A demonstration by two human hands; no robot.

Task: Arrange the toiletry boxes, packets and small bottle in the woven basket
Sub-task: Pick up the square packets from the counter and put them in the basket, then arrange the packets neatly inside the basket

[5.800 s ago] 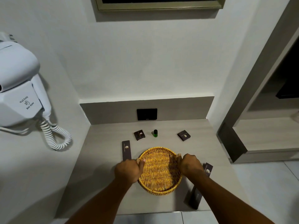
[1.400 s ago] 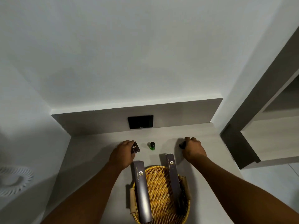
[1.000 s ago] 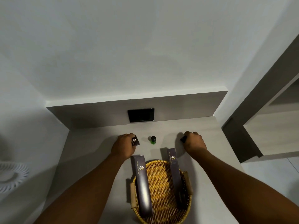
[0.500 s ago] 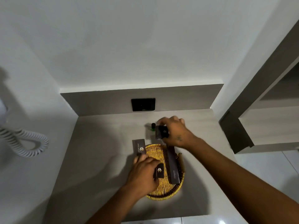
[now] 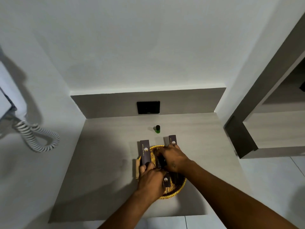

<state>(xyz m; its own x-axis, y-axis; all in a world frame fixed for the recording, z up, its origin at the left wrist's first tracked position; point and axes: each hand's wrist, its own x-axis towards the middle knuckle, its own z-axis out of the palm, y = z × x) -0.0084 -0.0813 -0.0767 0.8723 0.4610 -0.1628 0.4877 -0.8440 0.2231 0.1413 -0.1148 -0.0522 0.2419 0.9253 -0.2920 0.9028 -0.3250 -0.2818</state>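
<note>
A round woven basket (image 5: 175,190) sits on the grey counter. Two long dark boxes lean in it, one on the left (image 5: 144,152) and one on the right (image 5: 172,140), both sticking out over the far rim. My left hand (image 5: 151,180) is over the basket and holds a small dark square box (image 5: 166,180). My right hand (image 5: 174,158) is inside the basket, closed on another small dark box (image 5: 160,161) that is mostly hidden by its fingers. A small green bottle with a black cap (image 5: 157,129) stands on the counter beyond the basket.
A black wall socket plate (image 5: 148,107) is set in the grey backsplash. A wall hair dryer's coiled cord (image 5: 35,138) hangs on the left wall. A dark door frame (image 5: 239,138) borders the counter on the right, and the counter's front edge (image 5: 115,219) is close.
Both hands have come down into the basket with their small boxes. The right hand moved from near the green bottle to the basket's middle. The long boxes have not moved.
</note>
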